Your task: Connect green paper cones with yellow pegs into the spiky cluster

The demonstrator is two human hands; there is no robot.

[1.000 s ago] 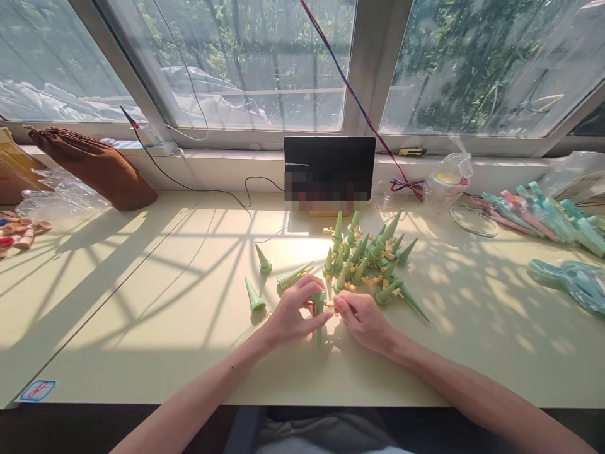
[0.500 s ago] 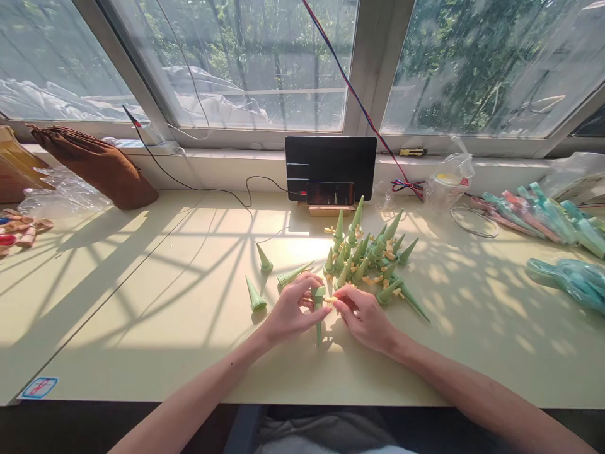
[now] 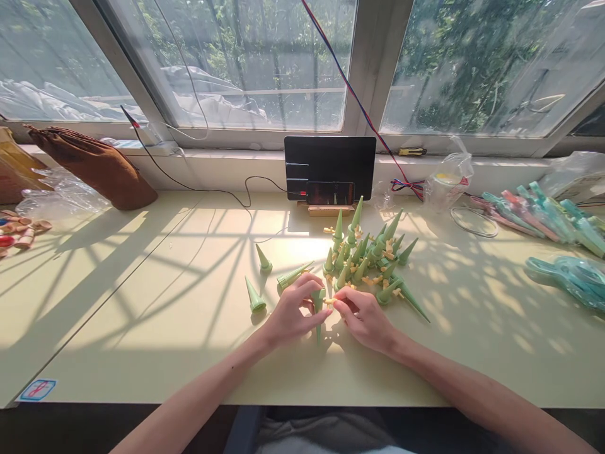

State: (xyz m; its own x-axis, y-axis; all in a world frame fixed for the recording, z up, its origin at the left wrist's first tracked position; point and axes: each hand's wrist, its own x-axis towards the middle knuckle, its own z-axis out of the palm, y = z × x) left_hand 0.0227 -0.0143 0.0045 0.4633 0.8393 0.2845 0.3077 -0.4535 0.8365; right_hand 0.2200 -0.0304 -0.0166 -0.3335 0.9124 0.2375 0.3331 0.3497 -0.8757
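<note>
My left hand [image 3: 300, 309] grips a green plant watering spike [image 3: 318, 306] by its wide end, with the point hanging down toward the table. Pinched in the fingertips of my right hand [image 3: 362, 315] is a small yellow valve [image 3: 329, 301], at the side of that spike's wide end. Whether the valve sits in the spike is too small to tell. Just beyond both hands lies a pile of green spikes [image 3: 362, 252], many with yellow valves on them. To the left are two spikes standing point up, a near one [image 3: 254, 296] and a far one [image 3: 263, 260], and a lying spike [image 3: 293, 275].
A phone on a wooden stand [image 3: 331, 210] leans before a dark tablet [image 3: 331, 157] at the back. Teal plastic tools [image 3: 570, 277] and wrapped pastel pieces [image 3: 543, 211] lie at right. A brown pouch [image 3: 101, 167] and wooden pieces [image 3: 23, 233] are at left.
The hands stay in almost the same place, the right fingers still at the yellow valve beside the held spike. The view has shifted very slightly.
</note>
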